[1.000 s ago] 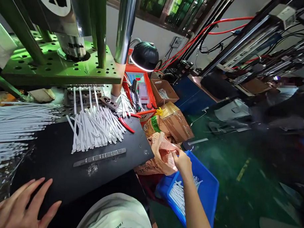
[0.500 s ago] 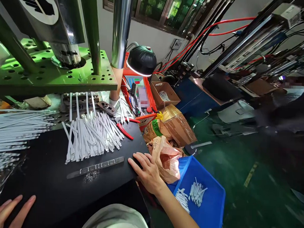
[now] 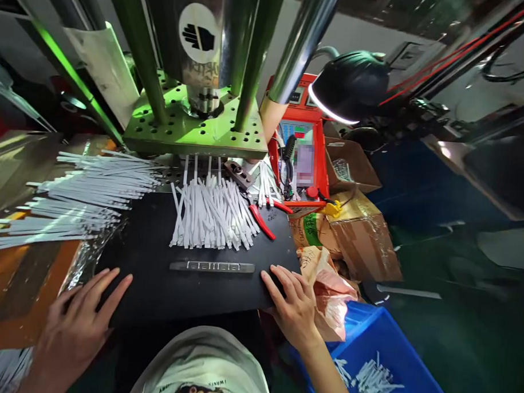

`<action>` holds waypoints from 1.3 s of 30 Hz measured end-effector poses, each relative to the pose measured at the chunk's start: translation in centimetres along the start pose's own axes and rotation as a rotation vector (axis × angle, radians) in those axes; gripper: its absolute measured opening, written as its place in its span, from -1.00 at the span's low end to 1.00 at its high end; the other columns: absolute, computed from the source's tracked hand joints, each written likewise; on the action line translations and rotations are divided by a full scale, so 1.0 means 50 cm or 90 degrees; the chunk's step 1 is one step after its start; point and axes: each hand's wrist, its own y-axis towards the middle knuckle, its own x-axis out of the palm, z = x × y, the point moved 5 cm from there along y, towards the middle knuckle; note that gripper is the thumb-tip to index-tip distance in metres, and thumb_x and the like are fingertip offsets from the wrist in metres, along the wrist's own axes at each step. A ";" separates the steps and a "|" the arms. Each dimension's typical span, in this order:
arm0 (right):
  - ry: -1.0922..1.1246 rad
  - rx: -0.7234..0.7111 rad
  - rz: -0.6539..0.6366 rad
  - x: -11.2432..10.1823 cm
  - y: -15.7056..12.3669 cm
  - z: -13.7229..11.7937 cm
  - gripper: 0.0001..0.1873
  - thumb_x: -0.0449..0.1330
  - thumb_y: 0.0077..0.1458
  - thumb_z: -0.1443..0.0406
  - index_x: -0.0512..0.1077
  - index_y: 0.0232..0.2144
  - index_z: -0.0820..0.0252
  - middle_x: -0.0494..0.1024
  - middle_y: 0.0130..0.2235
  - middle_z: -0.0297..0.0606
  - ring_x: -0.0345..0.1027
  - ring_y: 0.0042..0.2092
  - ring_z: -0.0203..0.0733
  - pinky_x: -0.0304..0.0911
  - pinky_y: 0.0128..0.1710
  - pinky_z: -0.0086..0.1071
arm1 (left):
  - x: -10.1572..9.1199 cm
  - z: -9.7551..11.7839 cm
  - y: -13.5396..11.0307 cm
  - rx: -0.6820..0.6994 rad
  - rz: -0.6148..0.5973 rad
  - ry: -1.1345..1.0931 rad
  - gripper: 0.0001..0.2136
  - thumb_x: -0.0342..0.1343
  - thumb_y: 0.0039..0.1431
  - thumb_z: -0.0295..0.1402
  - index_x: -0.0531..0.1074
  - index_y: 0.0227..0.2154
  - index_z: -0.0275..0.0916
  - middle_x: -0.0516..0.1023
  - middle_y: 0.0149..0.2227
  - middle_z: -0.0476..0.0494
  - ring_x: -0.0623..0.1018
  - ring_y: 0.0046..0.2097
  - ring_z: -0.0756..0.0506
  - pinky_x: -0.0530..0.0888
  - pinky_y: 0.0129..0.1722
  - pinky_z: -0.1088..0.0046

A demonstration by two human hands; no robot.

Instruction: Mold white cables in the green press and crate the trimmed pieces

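My left hand (image 3: 79, 313) rests at the left front edge of the black tabletop (image 3: 155, 301), fingers spread, holding nothing. At the right edge of the same surface lies my right hand (image 3: 295, 303), also open and empty, its fingertips just right of a narrow dark metal bar (image 3: 212, 267) with several slots. Behind the bar, a pile of white flat strips (image 3: 214, 215) with small blocky ends lies spread out. Several more strips run from under the green perforated press plate (image 3: 195, 140). Red-handled pliers (image 3: 263, 221) lie right of the pile.
A second heap of white strips (image 3: 99, 182) is at the left, over a cardboard surface (image 3: 30, 291). A lit black lamp (image 3: 352, 88) hangs above a red control box (image 3: 321, 164). Down right are a paper bag (image 3: 327, 285), a cardboard box (image 3: 364, 234) and a blue bin (image 3: 395, 333).
The view has swung left, bringing my whole left hand into sight. Both hands stay open on the tabletop. A dark speckled patch below the metal bar no longer shows.
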 end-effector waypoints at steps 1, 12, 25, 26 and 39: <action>0.002 0.000 -0.010 0.002 0.000 0.001 -0.55 0.01 0.31 0.30 0.36 0.21 0.12 0.48 0.12 -0.04 0.35 0.13 0.02 0.12 0.16 -0.08 | -0.006 0.003 0.004 -0.004 -0.018 0.042 -0.36 -0.08 0.25 -0.48 0.02 0.38 0.00 0.24 0.32 -0.24 0.39 0.22 -0.35 0.20 0.17 -0.10; -0.010 -0.035 -0.020 0.015 -0.015 0.006 -0.40 0.07 0.27 0.24 0.17 0.34 0.05 0.46 0.13 -0.01 0.39 0.08 0.12 0.19 0.07 -0.02 | -0.012 0.020 0.016 0.027 -0.032 0.134 -0.37 -0.04 0.20 -0.60 0.13 0.34 -0.15 0.35 0.25 -0.35 0.41 0.23 -0.32 0.21 0.23 0.04; 0.196 -0.173 -0.005 0.032 0.134 -0.038 -0.50 0.08 0.30 0.23 0.25 0.26 0.01 0.53 -0.10 -0.09 0.44 -0.13 0.06 0.39 -0.19 -0.09 | -0.100 -0.115 0.122 -0.017 -0.028 0.072 -0.81 -0.01 0.41 -0.31 0.47 -0.10 -0.21 0.53 -0.17 -0.14 0.50 -0.14 -0.10 0.34 -0.13 0.36; 0.204 -0.197 -0.001 0.036 0.150 -0.054 -0.56 0.06 0.32 0.27 0.29 0.22 0.04 0.53 -0.15 -0.12 0.44 -0.16 0.01 0.40 -0.22 -0.15 | -0.100 -0.141 0.137 -0.024 -0.019 0.101 -0.83 -0.01 0.40 -0.36 0.48 -0.16 -0.23 0.52 -0.20 -0.13 0.48 -0.17 -0.10 0.32 -0.16 0.36; 0.059 -0.318 -0.286 0.122 0.553 -0.363 -0.78 0.02 0.34 0.34 0.48 -0.16 0.20 0.54 -0.19 -0.09 0.42 -0.13 0.00 0.31 -0.13 -0.21 | -0.107 -0.135 0.177 0.037 0.079 -0.011 -0.83 -0.08 0.42 -0.46 0.35 -0.32 -0.26 0.47 -0.35 -0.04 0.44 -0.29 -0.04 0.27 -0.19 0.36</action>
